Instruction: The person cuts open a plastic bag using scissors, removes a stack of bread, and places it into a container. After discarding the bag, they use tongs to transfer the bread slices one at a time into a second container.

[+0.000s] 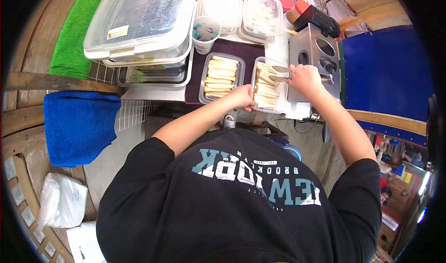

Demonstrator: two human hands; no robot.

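Note:
My right hand (305,80) is closed around metal tongs (281,72), whose tips reach over the pale rolls (265,84) in the right-hand clear plastic container (281,106). My left hand (241,97) grips that container at its near left corner, fingers bent against the wall. Just left of it, a second clear plastic container (202,90) holds a stacked row of similar slim rolls (220,79), lightly browned. Both containers rest on a dark cloth and white tabletop, side by side.
Behind the containers stand a patterned cup (205,35), lidded plastic boxes (220,5) and a large lidded bin (139,21). A metal appliance (315,53) is close by my right hand. A blue towel (79,126) and green towel (74,35) hang at left.

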